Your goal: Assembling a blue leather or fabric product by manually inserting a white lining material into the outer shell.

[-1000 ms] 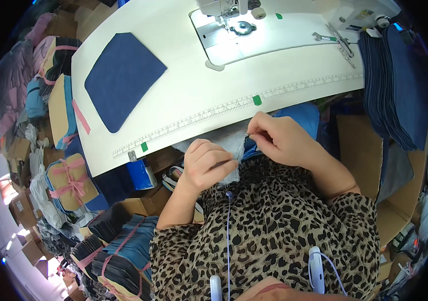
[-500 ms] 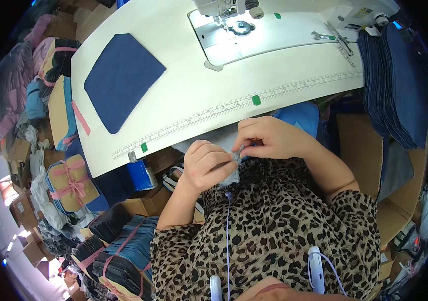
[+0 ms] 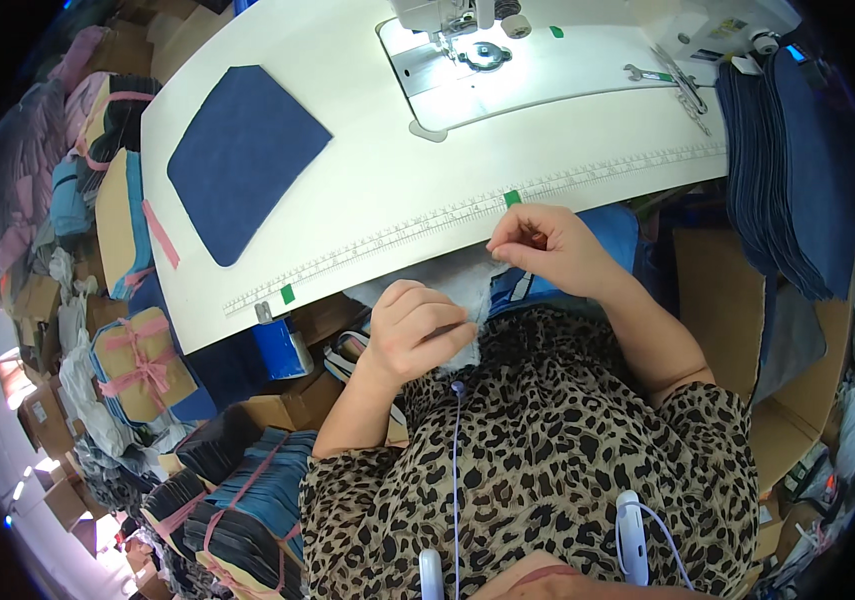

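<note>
My left hand (image 3: 415, 335) is closed, thumb against curled fingers, just beyond the table's front edge and over my lap. Whatever it pinches is too small or hidden to name. Up and to the right of it, my right hand (image 3: 552, 245) hovers near the table edge with thumb and fingertips pressed together; I cannot make out anything in that pinch. Pale grey fluffy cloth (image 3: 469, 280) lies across my lap below and between the hands. On the white table (image 3: 367, 150) rests a dark blue fabric panel (image 3: 245, 160), flat at the left.
The sewing machine (image 3: 462, 50) stands lit at the back, with a wrench (image 3: 652, 75) and tweezers (image 3: 685, 85) to its right. A ruler strip (image 3: 407, 231) runs along the front edge. Stacked blue panels (image 3: 797, 170) hang at right above a cardboard box (image 3: 717, 310); tied bundles (image 3: 257, 490) sit at left.
My hands were together, pinching a small grey piece between them. The right hand has since moved up and right, away from the left, which stays nearly in place.
</note>
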A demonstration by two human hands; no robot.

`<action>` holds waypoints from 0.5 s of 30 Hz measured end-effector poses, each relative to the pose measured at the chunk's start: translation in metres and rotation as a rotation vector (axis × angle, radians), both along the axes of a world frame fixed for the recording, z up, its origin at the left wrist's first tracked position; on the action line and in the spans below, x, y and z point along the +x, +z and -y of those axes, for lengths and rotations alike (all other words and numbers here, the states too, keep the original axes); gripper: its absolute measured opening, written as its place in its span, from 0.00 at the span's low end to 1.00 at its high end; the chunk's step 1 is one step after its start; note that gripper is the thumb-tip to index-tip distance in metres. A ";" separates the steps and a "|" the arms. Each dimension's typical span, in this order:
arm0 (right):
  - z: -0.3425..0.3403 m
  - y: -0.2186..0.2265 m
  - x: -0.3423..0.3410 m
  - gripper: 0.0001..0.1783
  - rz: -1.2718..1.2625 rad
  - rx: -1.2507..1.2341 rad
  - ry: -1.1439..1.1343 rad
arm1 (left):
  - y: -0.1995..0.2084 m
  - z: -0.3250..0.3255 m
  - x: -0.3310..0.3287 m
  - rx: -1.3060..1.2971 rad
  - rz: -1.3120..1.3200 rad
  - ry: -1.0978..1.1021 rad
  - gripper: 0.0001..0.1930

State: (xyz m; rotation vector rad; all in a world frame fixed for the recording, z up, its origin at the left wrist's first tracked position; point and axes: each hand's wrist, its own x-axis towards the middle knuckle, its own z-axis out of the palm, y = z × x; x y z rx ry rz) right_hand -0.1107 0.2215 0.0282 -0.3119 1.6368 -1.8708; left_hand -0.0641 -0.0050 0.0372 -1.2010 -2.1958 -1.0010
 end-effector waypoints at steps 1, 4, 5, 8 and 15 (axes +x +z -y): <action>0.000 0.003 0.000 0.03 -0.002 0.064 -0.063 | 0.000 0.001 0.000 0.000 0.000 0.001 0.10; 0.002 0.019 0.001 0.04 -0.211 0.187 0.113 | 0.000 0.002 0.000 0.000 -0.005 0.001 0.10; 0.003 0.018 0.001 0.04 -0.212 0.188 0.111 | 0.001 0.002 0.001 -0.003 -0.005 0.001 0.10; 0.004 0.012 0.000 0.07 -0.194 0.112 0.061 | 0.001 0.001 0.001 -0.011 -0.016 0.000 0.10; 0.010 0.016 0.002 0.08 -0.173 0.160 0.241 | -0.002 -0.001 0.003 -0.010 -0.026 -0.006 0.11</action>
